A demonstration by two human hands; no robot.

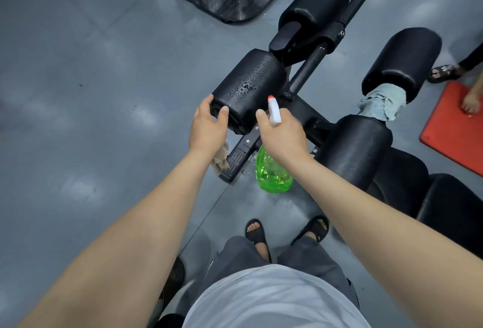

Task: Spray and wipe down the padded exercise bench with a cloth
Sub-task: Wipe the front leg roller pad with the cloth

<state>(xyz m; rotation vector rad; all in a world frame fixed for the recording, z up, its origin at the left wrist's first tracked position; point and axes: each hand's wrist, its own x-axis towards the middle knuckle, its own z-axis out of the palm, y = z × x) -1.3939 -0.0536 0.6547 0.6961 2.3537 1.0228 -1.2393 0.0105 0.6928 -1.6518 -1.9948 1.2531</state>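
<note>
Both our hands reach over the black padded exercise bench (449, 202), which stretches from the right edge toward the middle. Our left hand (207, 129) spreads thumb and forefinger against the near end of a black cylindrical roller pad (251, 84) beaded with droplets. A crumpled beige cloth (220, 159) hangs from under its palm (the fingers pinning it are hidden). Our right hand (283, 134) is wrapped round the neck of a translucent green plastic spray bottle (273, 173), just right of the wet roller. Its white trigger head with red nozzle (273, 108) points away from us. A frayed pale blue rag (383, 103) lies between the two right-hand rollers. A red floor mat (454, 124) sits at the right on the grey floor (78, 92).
</note>
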